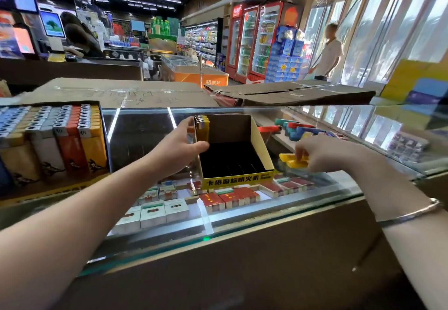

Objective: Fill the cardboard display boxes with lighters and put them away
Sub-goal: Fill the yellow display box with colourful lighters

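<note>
box (257, 145): mid counter (278, 203), open top, yellow front toward near edge | lighters (202, 129): upright in box's far-left corner, heads up | left hand (186, 140): grips box's left wall | right hand (322, 153): pinches flat-lying yellow lighters (291, 160) right of box | full box (52, 140): left edge

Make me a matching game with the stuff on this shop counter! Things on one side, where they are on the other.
Things:
1. left hand
2. right hand
3. full display box
4. cigarette packs

Places:
A. under the glass
B. picking up yellow lighters
C. far left on the counter
D. gripping the nearly empty box

Pairs: 1-D, 2-B, 3-C, 4-A
</note>
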### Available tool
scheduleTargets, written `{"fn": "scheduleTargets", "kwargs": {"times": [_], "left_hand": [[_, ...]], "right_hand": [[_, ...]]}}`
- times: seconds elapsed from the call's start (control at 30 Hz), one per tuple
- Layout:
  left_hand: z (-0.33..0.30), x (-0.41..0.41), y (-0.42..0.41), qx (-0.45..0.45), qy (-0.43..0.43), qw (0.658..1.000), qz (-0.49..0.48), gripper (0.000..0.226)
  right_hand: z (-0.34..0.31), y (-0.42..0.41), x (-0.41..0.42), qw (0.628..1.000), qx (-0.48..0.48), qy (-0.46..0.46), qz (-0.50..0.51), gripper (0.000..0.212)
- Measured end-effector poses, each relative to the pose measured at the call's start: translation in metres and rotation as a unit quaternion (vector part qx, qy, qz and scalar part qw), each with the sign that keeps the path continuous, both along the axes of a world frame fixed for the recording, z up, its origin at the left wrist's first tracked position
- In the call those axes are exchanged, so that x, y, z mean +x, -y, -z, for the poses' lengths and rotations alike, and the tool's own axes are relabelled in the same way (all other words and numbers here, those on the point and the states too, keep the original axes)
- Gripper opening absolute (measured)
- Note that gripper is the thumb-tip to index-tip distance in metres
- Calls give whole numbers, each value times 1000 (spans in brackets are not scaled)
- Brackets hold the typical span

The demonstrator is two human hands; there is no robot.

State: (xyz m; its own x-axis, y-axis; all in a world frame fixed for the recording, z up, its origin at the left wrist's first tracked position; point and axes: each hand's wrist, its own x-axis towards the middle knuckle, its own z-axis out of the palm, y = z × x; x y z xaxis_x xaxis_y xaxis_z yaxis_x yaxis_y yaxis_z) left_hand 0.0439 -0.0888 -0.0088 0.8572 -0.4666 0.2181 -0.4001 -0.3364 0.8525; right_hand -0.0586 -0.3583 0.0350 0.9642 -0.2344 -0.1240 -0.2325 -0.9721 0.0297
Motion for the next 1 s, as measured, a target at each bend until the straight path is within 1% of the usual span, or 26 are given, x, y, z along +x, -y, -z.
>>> {"fn": "scheduleTargets", "kwargs": {"times": [0.17,0.27,0.33,0.37,0.43,0.57,0.63,0.7,0.83,0.93,1.0], "left_hand": [[0,-5,-1,1,2,1000,-5,71],[-1,-6,-1,1,6,1000,-4,70],[-1,-6,-1,2,7,1000,-6,69],[0,-6,-1,1,8,1000,-6,68],[0,-5,0,0,10,1000,-4,67],[1,-4,0,3,6,1000,-1,69],[1,-3,-1,6,7,1000,0,70],[0,-3,-1,9,11,1000,-1,70],[-1,-3,-1,11,10,1000,-3,71],[0,-4,-1,11,6,1000,-4,70],[0,-4,-1,9,3,1000,-3,69]], "right_hand": [[18,-7,2,999,24,34,-28,23],[26,-10,4,993,17,110,-39,25],[30,-10,4,986,13,163,-31,34],[31,-11,4,985,12,171,-29,39],[31,-11,4,986,-12,158,-42,45],[28,-13,4,983,-92,143,-71,32],[26,-12,5,982,-107,151,-46,30],[27,-8,6,981,-115,158,3,28],[34,8,6,974,-80,192,90,29],[37,15,7,976,-46,185,105,29],[35,17,10,980,-42,168,102,29]]}}
